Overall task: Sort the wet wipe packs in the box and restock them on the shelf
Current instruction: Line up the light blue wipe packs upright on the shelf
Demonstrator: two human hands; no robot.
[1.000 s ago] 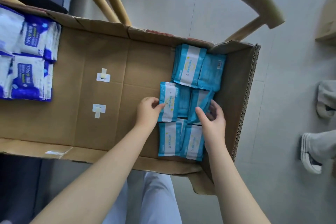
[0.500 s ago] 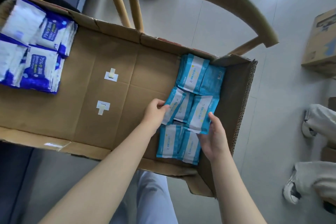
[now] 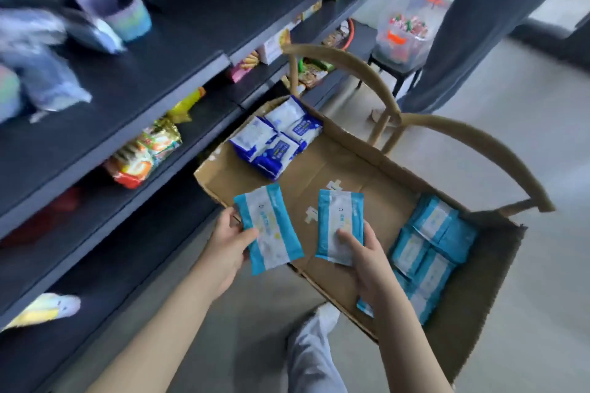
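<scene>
My left hand (image 3: pixel 230 242) grips a light-blue wet wipe pack (image 3: pixel 268 228) by its left edge, held above the box's near-left corner. My right hand (image 3: pixel 364 252) holds a second light-blue wet wipe pack (image 3: pixel 340 226) over the box floor. The open cardboard box (image 3: pixel 472 325) rests on a wooden chair. Several light-blue packs (image 3: pixel 429 249) lie at its right end. Several dark-blue and white packs (image 3: pixel 276 140) lie at its far left end, close to the shelf.
A dark shelving unit (image 3: pixel 137 83) runs along the left with snack bags (image 3: pixel 143 153), a cup (image 3: pixel 118 9) and blurred packs. The chair's curved backrest (image 3: pixel 472 143) arches behind the box. Another person's legs (image 3: pixel 479 25) stand at the top right beside a bag of goods (image 3: pixel 402 38).
Both hands have lifted one light-blue pack each out of the pile and carried them left across the box. My view has swung left and up, bringing the shelves into sight.
</scene>
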